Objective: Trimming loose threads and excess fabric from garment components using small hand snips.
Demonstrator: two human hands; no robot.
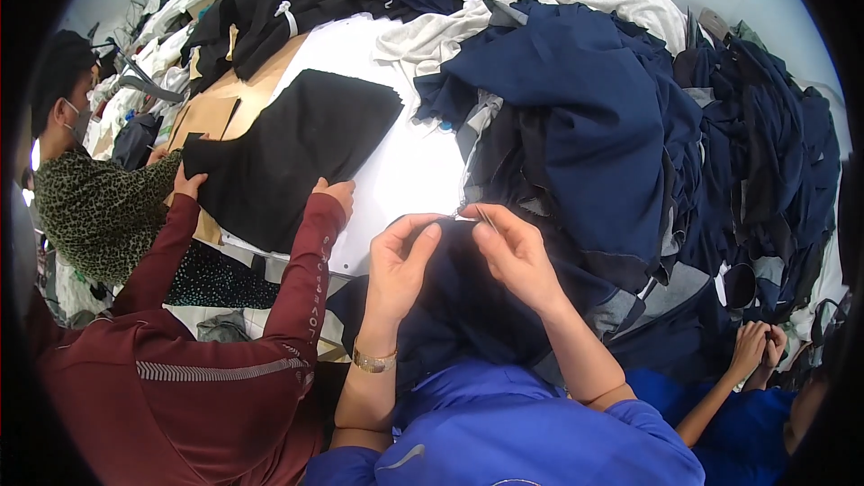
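While the navy fabric piece [459, 297] lies just below both, its top edge is pinched by the left hand [400, 261] and right hand [515, 252], fingers closed.

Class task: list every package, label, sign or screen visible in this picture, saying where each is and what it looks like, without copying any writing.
Sleeve lettering: a pale printed strip running along the maroon sleeve of the person at left; narrow, too small to make out.
No package, sign or screen shows; cloth covers the table.
The left hand and right hand pinch navy cloth that shows no label.
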